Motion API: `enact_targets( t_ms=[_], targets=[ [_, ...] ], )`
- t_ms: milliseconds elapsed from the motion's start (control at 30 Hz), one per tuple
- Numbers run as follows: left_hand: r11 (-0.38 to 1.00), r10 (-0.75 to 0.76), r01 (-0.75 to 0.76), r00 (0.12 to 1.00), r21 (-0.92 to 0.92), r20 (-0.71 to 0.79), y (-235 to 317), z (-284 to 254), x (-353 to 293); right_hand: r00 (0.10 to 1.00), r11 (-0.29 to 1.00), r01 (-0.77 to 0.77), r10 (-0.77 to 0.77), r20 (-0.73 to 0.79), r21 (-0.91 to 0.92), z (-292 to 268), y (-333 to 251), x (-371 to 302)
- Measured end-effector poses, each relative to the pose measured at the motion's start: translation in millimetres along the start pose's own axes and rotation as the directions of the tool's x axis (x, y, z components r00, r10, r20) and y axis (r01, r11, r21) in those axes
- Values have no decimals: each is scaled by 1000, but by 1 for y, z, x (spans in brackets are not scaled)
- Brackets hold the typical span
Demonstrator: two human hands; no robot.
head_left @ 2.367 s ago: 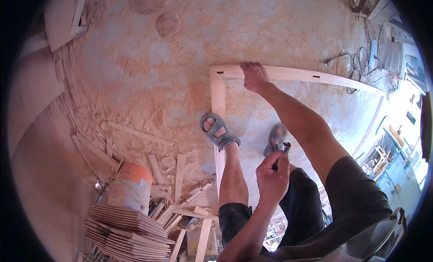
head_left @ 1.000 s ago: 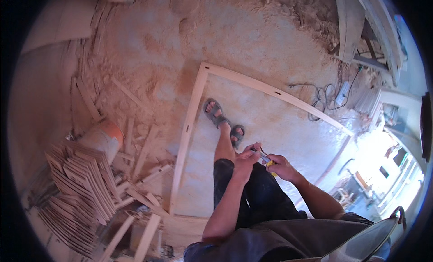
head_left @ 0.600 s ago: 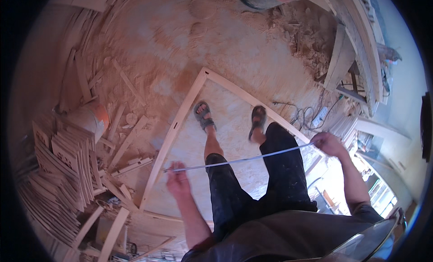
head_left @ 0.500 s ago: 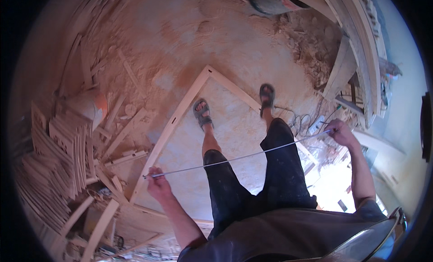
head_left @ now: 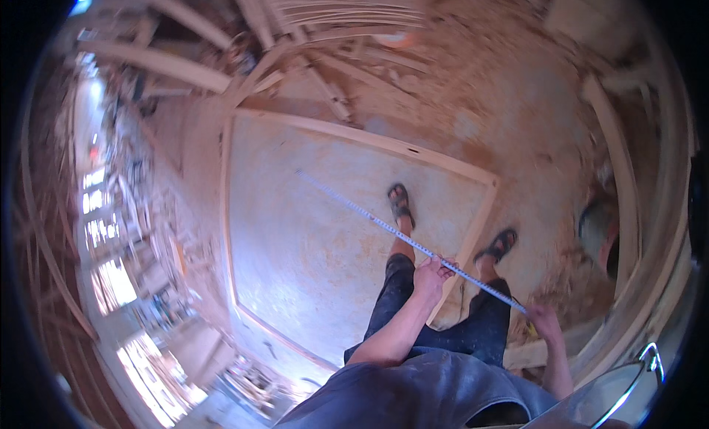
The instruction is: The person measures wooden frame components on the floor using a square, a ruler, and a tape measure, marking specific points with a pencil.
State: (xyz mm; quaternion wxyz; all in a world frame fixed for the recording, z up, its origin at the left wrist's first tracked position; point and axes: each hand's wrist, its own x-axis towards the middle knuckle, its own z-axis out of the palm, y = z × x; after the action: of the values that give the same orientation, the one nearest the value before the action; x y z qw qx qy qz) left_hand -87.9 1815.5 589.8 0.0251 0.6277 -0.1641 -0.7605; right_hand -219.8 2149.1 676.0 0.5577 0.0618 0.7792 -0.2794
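Observation:
A pale tape measure blade (head_left: 384, 226) stretches slantwise in front of my legs, its free end reaching out to the far left over the floor. Partway along it, my left hand (head_left: 430, 277) is closed, with the blade between its fingers. At the blade's near right end my right hand (head_left: 545, 324) is closed round that end; a bit of yellow shows there, but the case is mostly hidden and blurred. Below the blade, a large rectangular wooden frame (head_left: 340, 130) lies on the floor, with dark slots cut in its far rail.
My sandalled feet stand on either side of the frame's right rail (head_left: 484, 207). Stacked curved slats (head_left: 354, 14) and loose boards (head_left: 170, 65) lie beyond the frame. Long timbers (head_left: 620, 148) and a bucket-like container (head_left: 597, 226) stand at right. Bright windows (head_left: 114, 285) line the left.
My view and body have turned left. My left hand has moved from the tape's end to midway along the blade, whose free end now sticks out beyond it.

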Motion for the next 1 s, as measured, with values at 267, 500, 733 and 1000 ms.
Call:
enact_targets(
  t_ms=[267, 500, 733, 1000],
  targets=[
    [840, 457, -532, 802, -110, -384, 275, -223, 130, 937, 858, -327, 240, -252, -396, -138, 124, -59],
    [735, 666, -678, 728, -19, -162, 408, -233, 104, 998, 883, -27, 49, 34, -469, 10, -58, 80],
    [683, 259, -141, 964, 716, -57, 191, -286, 48, 846, 822, 533, -514, 143, -200, 331, -365, 260],
    [227, -93, 174, 983, 958, -156, 143, -261, -9, 901, 898, 434, -434, 19, -75, 441, -450, 348]
  ],
)
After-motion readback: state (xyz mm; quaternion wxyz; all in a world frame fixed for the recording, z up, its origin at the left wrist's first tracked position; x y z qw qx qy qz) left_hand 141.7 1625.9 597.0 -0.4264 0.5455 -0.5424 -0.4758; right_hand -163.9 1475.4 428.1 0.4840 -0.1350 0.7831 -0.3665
